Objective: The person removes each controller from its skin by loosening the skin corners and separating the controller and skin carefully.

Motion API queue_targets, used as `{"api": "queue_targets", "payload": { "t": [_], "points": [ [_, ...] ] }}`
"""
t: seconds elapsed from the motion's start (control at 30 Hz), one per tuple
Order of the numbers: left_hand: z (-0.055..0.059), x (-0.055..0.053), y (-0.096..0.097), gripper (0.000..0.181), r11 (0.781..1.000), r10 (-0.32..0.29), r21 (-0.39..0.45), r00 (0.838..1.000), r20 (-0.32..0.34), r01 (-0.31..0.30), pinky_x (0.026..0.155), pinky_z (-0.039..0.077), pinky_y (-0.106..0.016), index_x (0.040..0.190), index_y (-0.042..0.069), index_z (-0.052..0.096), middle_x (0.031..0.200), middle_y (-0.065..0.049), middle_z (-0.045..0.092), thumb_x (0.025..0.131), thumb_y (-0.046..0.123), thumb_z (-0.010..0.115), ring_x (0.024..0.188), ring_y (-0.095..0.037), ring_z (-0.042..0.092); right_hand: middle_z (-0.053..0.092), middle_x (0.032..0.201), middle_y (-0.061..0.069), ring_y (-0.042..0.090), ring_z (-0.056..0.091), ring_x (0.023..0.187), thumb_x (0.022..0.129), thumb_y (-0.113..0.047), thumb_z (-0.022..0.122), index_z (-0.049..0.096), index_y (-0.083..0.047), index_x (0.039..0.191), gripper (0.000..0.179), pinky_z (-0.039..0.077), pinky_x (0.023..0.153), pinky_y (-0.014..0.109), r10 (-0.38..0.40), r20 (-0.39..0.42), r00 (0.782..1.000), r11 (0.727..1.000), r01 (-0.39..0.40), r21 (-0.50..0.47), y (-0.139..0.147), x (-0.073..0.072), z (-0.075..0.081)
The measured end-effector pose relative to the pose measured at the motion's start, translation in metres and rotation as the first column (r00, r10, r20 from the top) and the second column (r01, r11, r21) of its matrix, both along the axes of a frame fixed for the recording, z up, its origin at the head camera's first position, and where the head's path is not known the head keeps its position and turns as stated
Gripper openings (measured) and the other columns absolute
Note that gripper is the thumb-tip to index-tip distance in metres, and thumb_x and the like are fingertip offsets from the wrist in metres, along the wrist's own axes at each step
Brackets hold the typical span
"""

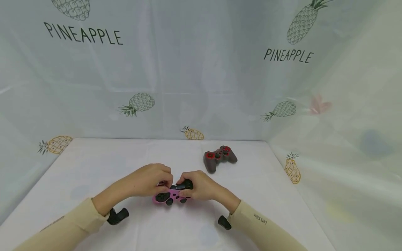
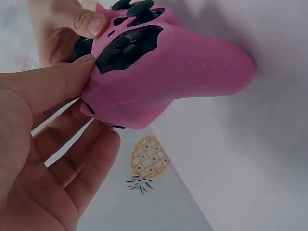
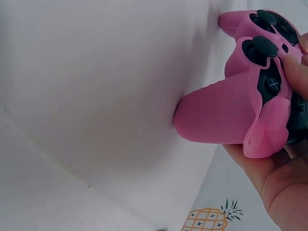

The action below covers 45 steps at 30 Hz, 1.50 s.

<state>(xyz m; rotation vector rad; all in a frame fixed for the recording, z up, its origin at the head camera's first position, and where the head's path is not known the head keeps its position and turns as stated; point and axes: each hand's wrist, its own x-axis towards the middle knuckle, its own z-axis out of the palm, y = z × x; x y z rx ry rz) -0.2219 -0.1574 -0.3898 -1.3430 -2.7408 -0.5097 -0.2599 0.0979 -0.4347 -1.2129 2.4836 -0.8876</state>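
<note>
A black game controller (image 1: 184, 184) sits partly inside a pink soft cover (image 1: 175, 195), near the middle of the white table. My left hand (image 1: 154, 179) pinches its far left edge, with the thumb (image 2: 62, 82) on top and the fingers behind. At the far right edge my right hand (image 1: 201, 185) grips it, thumb over the front and fingers underneath. In the right wrist view, the cover's right shoulder stands away from the black body, which is bare there. The cover's grips (image 2: 211, 67) point toward me, and its thumbsticks (image 3: 264, 46) poke through.
Behind and to the right lies a dark controller (image 1: 221, 157) with red button areas. One black object (image 1: 118, 216) shows beside the left sleeve, another (image 1: 224, 222) beside the right sleeve. A pineapple-printed curtain (image 1: 201, 69) borders the table's back and sides.
</note>
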Motion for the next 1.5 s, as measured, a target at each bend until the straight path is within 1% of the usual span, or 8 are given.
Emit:
{"api": "queue_targets", "payload": {
  "t": [0.27, 0.5, 0.7, 0.9, 1.0, 1.23, 1.4, 1.5],
  "points": [
    [0.001, -0.003, 0.003, 0.029, 0.999, -0.017, -0.035, 0.999, 0.046, 0.019, 0.070, 0.044, -0.023, 0.077, 0.027, 0.066, 0.080, 0.017, 0.051, 0.088, 0.006, 0.083, 0.076, 0.000, 0.047, 0.070, 0.094, -0.020, 0.000, 0.058, 0.082, 0.093, -0.022, 0.085, 0.074, -0.022, 0.108, 0.019, 0.048, 0.074, 0.020, 0.001, -0.008, 1.000, 1.000, -0.001, 0.003, -0.002, 0.004, 0.001],
    [0.004, 0.000, 0.006, 0.030, 0.999, -0.009, -0.053, 1.000, 0.030, 0.010, 0.069, 0.042, -0.024, 0.077, 0.027, 0.064, 0.080, 0.017, 0.049, 0.088, 0.006, 0.083, 0.077, -0.002, 0.047, 0.070, 0.094, -0.020, 0.000, 0.059, 0.084, 0.093, -0.022, 0.085, 0.073, -0.023, 0.108, 0.019, 0.049, 0.077, 0.020, -0.018, -0.016, 1.000, 1.000, 0.018, 0.013, 0.000, 0.005, 0.000],
    [0.012, 0.004, 0.006, 0.030, 0.995, 0.009, -0.096, 0.999, 0.036, -0.006, 0.066, 0.042, -0.023, 0.077, 0.026, 0.062, 0.080, 0.017, 0.047, 0.090, 0.008, 0.083, 0.074, -0.001, 0.046, 0.071, 0.093, -0.018, 0.000, 0.059, 0.083, 0.093, -0.021, 0.085, 0.073, -0.021, 0.109, 0.019, 0.050, 0.077, 0.020, -0.007, -0.008, 1.000, 1.000, 0.007, 0.008, -0.001, 0.005, 0.000],
    [0.015, 0.007, -0.002, 0.029, 0.998, 0.013, -0.058, 0.998, 0.061, -0.009, 0.068, 0.044, -0.023, 0.079, 0.025, 0.064, 0.080, 0.017, 0.048, 0.091, 0.005, 0.081, 0.073, 0.000, 0.046, 0.071, 0.092, -0.015, 0.000, 0.059, 0.081, 0.093, -0.021, 0.085, 0.073, -0.018, 0.110, 0.021, 0.050, 0.075, 0.020, -0.029, -0.006, 1.000, 1.000, 0.029, 0.012, 0.000, 0.006, 0.002],
    [0.012, 0.011, -0.011, 0.027, 0.999, 0.007, -0.034, 0.999, 0.047, -0.005, 0.068, 0.045, -0.022, 0.081, 0.025, 0.065, 0.082, 0.018, 0.048, 0.092, 0.007, 0.080, 0.075, 0.000, 0.047, 0.072, 0.093, -0.015, 0.000, 0.060, 0.081, 0.093, -0.020, 0.085, 0.074, -0.018, 0.110, 0.021, 0.050, 0.075, 0.021, -0.026, 0.012, 1.000, 1.000, 0.026, 0.001, -0.002, 0.006, 0.004],
    [-0.006, 0.018, -0.029, 0.026, 0.999, 0.027, 0.022, 1.000, 0.005, -0.027, 0.070, 0.047, -0.023, 0.083, 0.029, 0.063, 0.086, 0.020, 0.050, 0.094, 0.014, 0.082, 0.078, 0.000, 0.050, 0.073, 0.094, -0.015, 0.000, 0.060, 0.082, 0.094, -0.021, 0.084, 0.074, -0.018, 0.111, 0.019, 0.050, 0.076, 0.021, -0.025, 0.035, 0.999, 1.000, 0.025, 0.000, -0.003, 0.004, 0.000],
    [-0.018, 0.021, -0.037, 0.026, 0.996, 0.026, 0.089, 0.998, -0.064, -0.021, 0.069, 0.047, -0.021, 0.085, 0.030, 0.064, 0.090, 0.020, 0.052, 0.093, 0.014, 0.083, 0.078, -0.002, 0.052, 0.073, 0.096, -0.015, 0.000, 0.060, 0.084, 0.094, -0.023, 0.084, 0.074, -0.019, 0.112, 0.021, 0.050, 0.077, 0.021, -0.035, 0.012, 0.999, 0.999, 0.035, 0.015, -0.001, 0.003, 0.000],
    [-0.027, 0.022, -0.044, 0.027, 0.991, 0.034, 0.132, 0.996, -0.079, -0.023, 0.068, 0.048, -0.020, 0.087, 0.030, 0.065, 0.093, 0.020, 0.053, 0.091, 0.011, 0.084, 0.079, 0.000, 0.052, 0.073, 0.099, -0.016, 0.000, 0.060, 0.085, 0.095, -0.025, 0.083, 0.074, -0.020, 0.115, 0.022, 0.050, 0.079, 0.021, -0.030, -0.006, 1.000, 0.999, 0.030, 0.027, -0.001, 0.001, -0.002]
  ]
}}
